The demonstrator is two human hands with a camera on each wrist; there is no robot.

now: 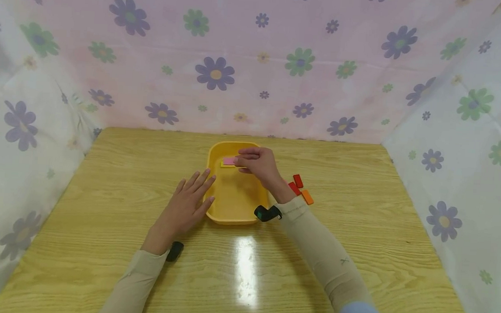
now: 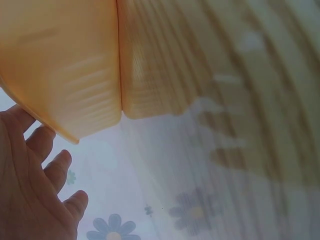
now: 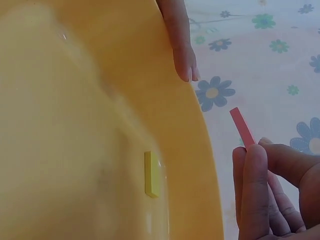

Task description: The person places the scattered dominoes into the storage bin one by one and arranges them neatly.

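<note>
My right hand [image 1: 259, 166] is over the far part of a yellow plastic tub [image 1: 214, 211] and pinches a small flat pink block [image 1: 229, 160] between thumb and fingertips. In the right wrist view the pink block [image 3: 242, 127] sticks out from the fingers at a slant. Inside the tub, a yellow block [image 3: 152, 174] lies near the wall; the pink one partly covers it in the head view. My left hand [image 1: 184, 209] has its fingers spread and straight, with the fingertips at the tub's left rim. From the left wrist, fingers [image 2: 55, 167] show beside the rim.
To the right of the tub, partly behind my right wrist, lie two red blocks [image 1: 298, 180] and an orange block [image 1: 307, 197] on the wooden table [image 1: 357, 219]. Flowered cloth [image 1: 246, 80] hangs at the back and both sides.
</note>
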